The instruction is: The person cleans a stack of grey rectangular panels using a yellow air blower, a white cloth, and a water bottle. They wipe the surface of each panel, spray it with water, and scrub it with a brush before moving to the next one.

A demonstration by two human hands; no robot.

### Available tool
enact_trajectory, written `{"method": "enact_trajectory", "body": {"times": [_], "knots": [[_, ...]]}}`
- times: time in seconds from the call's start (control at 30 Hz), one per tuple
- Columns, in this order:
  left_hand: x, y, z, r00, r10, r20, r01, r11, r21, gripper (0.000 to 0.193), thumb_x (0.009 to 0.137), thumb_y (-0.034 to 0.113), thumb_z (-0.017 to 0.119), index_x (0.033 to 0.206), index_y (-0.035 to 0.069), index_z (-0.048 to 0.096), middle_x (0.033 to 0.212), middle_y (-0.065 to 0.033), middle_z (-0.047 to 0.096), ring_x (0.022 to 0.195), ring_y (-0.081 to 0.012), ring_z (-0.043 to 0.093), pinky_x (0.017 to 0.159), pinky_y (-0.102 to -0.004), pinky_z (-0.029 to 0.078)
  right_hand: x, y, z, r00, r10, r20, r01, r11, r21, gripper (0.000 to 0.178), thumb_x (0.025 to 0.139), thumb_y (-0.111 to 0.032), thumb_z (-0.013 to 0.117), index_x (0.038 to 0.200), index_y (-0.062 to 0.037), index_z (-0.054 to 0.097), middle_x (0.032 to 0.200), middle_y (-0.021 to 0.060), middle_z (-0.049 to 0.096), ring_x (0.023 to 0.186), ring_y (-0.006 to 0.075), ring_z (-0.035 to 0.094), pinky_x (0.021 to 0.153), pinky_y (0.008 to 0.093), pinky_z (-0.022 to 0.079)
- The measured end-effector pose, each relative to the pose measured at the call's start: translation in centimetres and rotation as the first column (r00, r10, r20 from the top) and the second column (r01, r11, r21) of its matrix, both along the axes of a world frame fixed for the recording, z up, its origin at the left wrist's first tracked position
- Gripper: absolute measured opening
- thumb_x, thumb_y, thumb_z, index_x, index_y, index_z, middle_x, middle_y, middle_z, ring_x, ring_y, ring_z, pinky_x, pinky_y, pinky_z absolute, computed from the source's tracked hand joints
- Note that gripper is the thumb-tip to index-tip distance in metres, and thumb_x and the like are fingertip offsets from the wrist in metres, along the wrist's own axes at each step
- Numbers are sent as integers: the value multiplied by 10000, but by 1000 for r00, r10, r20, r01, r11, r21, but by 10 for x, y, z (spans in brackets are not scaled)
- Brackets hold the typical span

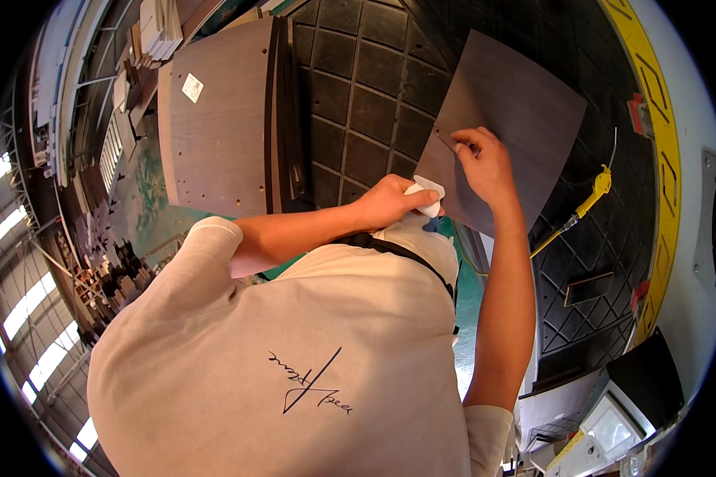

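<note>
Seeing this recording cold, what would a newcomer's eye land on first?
Likely the bright yellow air gun, lying on the dark gridded surface at the right. Next, the white object in the left hand, near the picture's middle, and the brown panel beneath the right hand.

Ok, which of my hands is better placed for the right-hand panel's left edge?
Probably your right hand: it is over the dark panel, pinching a slim dark item near that edge. Your left hand is gripping a white object by the panel's near corner.
</note>
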State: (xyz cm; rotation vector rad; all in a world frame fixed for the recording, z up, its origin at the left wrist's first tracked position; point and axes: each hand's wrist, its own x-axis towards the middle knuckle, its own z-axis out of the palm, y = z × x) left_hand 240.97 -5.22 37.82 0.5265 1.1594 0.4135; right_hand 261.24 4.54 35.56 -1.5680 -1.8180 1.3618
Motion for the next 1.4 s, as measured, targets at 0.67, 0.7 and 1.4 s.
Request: {"method": "enact_trajectory", "body": {"times": [0.67, 0.7, 1.4], "knots": [[-13, 5, 15, 985, -172, -1, 172, 984, -37, 441, 1000, 403, 729, 1056, -30, 794, 1041, -76, 793, 977, -133, 682, 930, -303, 534, 1, -1, -4, 1000, 0, 9, -1, 1000, 7, 205, 907, -112, 637, 1043, -34, 770, 971, 128, 688, 878, 285, 667, 819, 394, 536], [-13, 4, 13, 985, -173, -2, 172, 984, -38, 441, 1000, 403, 729, 1056, -30, 794, 1041, -76, 793, 977, -133, 682, 930, -303, 534, 1, -1, -4, 1000, 0, 8, 0, 1000, 7, 205, 907, -112, 637, 1043, -34, 770, 971, 128, 688, 878, 285, 667, 819, 394, 536], [-20, 2, 24, 957, -289, -14, 289, 957, 4, 417, 1006, 430, 709, 1044, 33, 830, 1026, -83, 783, 977, -152, 679, 916, -307, 526, 2, -1, -4, 1000, -11, -17, 11, 1000, -1, 218, 900, -102, 634, 1050, -24, 771, 978, 136, 702, 872, 291, 679, 812, 389, 545]]}}
